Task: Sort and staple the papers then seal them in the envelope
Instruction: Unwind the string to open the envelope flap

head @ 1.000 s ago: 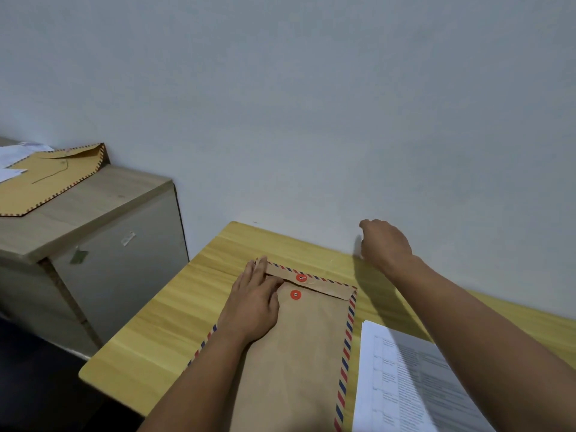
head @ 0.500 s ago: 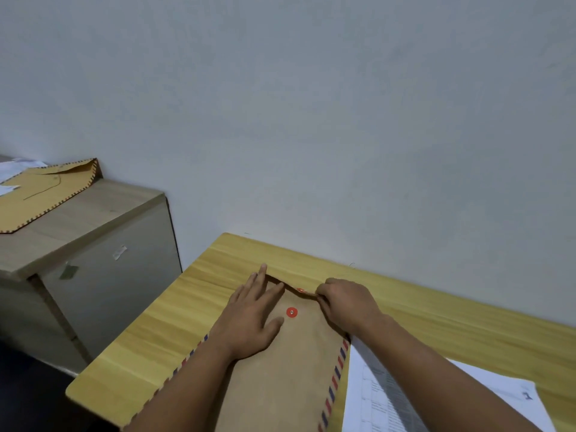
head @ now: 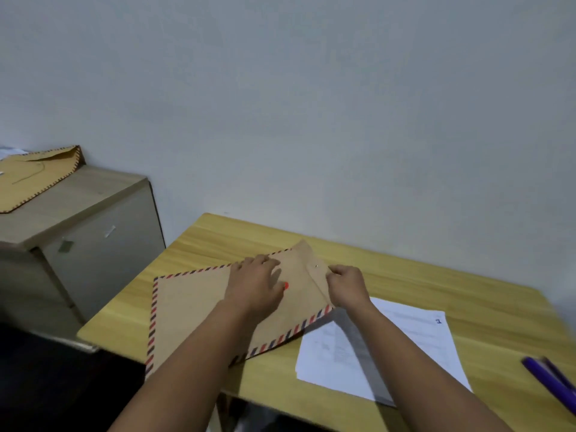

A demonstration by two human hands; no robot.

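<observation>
At the far left a pale wooden cabinet [head: 78,213] stands against the wall, and on its top lies a second brown envelope [head: 34,179] with a dark stitched-looking border, cut off by the left edge of the view. To its right is the yellow wooden table [head: 218,238], and on it the brown envelope [head: 193,310] with a red and blue striped border lies flat, its long axis running from the near left corner, which overhangs the table's front edge, up toward the far right, where the flap end points at the wall. The left hand [head: 254,289] lies palm down on the envelope's upper part, fingers nearly straight and spread, pressing the paper flat; it covers most of a red round fastener [head: 286,285], of which only a sliver shows at the fingertips. Just to the right, the right hand [head: 347,283] has its fingers curled and pinches the edge of the envelope's flap [head: 307,260], which is lifted open; a small pale dot on the flap is too small to make out. Beneath the right forearm, touching the envelope's right edge, white printed papers [head: 414,335] lie on the table, their text too blurred to read and partly shaded by the arm. At the far right, a purple tool [head: 548,381] is cut off by the frame, so what it is cannot be told.
</observation>
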